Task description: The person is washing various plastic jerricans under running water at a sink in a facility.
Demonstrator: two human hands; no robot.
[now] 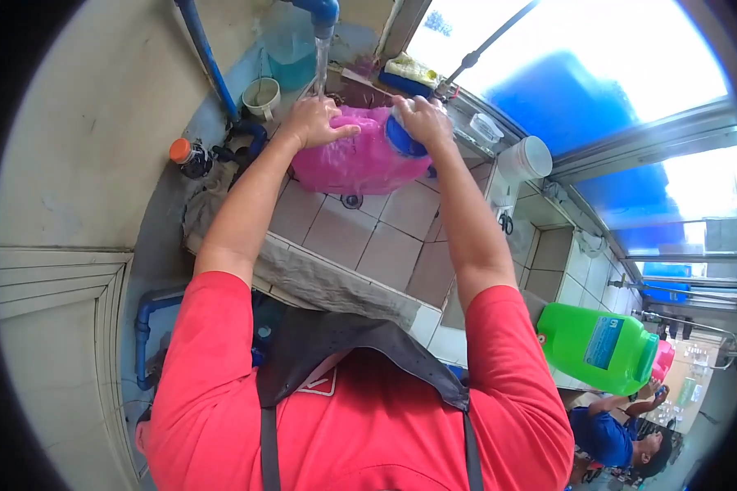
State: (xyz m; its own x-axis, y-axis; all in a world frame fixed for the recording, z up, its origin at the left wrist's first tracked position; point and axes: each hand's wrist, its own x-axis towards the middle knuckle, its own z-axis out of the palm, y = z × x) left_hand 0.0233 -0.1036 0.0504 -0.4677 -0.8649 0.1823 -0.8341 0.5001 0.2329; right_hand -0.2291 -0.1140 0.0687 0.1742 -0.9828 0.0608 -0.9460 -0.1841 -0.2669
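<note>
A translucent pink plastic jug [350,162] lies in a tiled sink [368,233], wet on its surface. My left hand [316,123] grips its upper left part, thumb spread across the top. Water runs from a blue pipe spout [325,21] down beside that hand's fingers. My right hand [427,123] is at the jug's blue screw cap [402,136], with its fingers curled over the cap's far side. Something whitish shows under those fingers, too hidden to name. A round drain [351,201] is visible just in front of the jug.
A white mug [261,98] and a clear container of teal liquid [290,61] stand left of the spout. Along the right ledge are a white tub [525,158] and scissors [505,222]. A grey cloth [331,279] covers the front rim. A green jug [599,347] stands right, near another person [608,433].
</note>
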